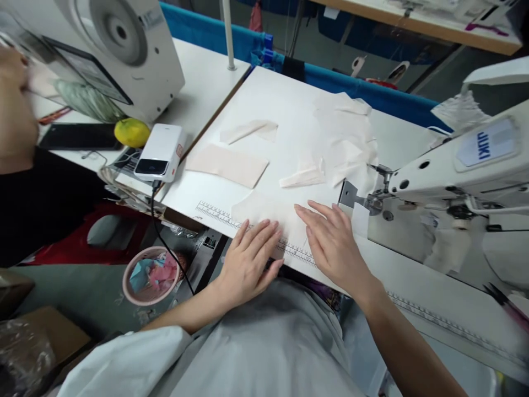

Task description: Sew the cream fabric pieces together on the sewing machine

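A pale, thin fabric piece (264, 212) lies flat by the front edge of the white sewing table, partly over the printed ruler. My left hand (252, 256) rests palm down on its near edge, fingers stretched out. To the right, my right hand (330, 240) is also open, with its fingertips at the right part of the same piece. Behind them lie a flat pale pink fabric panel (227, 164), a folded strip (250, 131) and a small folded piece (303, 173). A crumpled pile of pale fabric (347, 129) sits beside the sewing machine (454, 160).
On the left, a white power bank (159, 151) with a black cable, a yellow fruit (132, 133) and a dark phone (80, 137) lie near another machine (124, 49). A co-worker's arm (14, 110) is there. Below stands a pink basket (129, 292) of scraps. Scissors (506, 303) lie far right.
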Action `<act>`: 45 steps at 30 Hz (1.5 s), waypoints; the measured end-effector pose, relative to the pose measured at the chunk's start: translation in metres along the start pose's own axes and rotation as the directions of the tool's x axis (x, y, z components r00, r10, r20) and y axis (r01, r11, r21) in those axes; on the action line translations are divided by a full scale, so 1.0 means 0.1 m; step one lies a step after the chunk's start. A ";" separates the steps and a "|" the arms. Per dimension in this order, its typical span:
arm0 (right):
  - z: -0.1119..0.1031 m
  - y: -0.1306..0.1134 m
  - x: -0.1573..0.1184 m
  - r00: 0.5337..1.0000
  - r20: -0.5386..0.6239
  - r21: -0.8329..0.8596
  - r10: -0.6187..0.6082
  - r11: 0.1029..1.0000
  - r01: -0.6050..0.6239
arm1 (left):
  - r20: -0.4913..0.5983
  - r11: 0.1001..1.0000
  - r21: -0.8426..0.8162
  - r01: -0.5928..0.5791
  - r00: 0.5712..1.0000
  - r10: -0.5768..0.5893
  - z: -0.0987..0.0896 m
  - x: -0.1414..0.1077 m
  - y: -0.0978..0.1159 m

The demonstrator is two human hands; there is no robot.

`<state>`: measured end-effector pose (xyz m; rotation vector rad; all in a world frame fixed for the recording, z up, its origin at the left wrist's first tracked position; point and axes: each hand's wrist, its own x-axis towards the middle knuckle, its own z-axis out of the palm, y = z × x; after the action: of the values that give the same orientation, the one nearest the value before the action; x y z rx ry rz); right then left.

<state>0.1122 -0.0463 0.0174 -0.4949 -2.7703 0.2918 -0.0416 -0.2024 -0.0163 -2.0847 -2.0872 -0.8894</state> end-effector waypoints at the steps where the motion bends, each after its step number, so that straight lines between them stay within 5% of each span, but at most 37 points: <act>1: 0.02 -0.05 0.09 0.999 0.027 -0.002 -0.030 1.000 0.030 | -0.016 0.999 0.023 0.039 0.999 -0.038 -0.03 -0.03 -0.05; 10: 0.34 -0.31 0.64 0.976 0.163 -0.123 -0.145 0.978 0.166 | -0.004 0.981 0.155 0.116 0.993 -0.117 -0.14 -0.16 -0.30; 20: 0.42 -0.35 0.61 0.988 0.111 -0.193 -0.104 0.973 0.124 | 0.042 0.979 0.166 0.118 0.991 -0.127 -0.21 -0.15 -0.30; 33: 0.38 -0.19 0.57 0.989 -0.099 0.052 -0.109 0.992 0.115 | -0.163 0.983 0.065 0.172 0.974 -0.160 -0.31 -0.24 -0.44; 38: 0.40 -0.18 0.58 0.996 -0.055 0.117 -0.066 0.991 0.072 | -0.161 0.979 0.107 0.173 0.975 -0.155 -0.30 -0.21 -0.51; 45: 0.44 -0.25 0.63 0.993 0.056 0.068 -0.100 0.993 0.096 | -0.009 0.981 0.154 0.121 0.993 -0.121 -0.22 -0.12 -0.53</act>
<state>0.0335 -0.0524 -0.0001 -0.3378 -2.8214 0.3789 -0.0980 -0.2180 -0.0219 -1.9000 -2.2248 -0.7134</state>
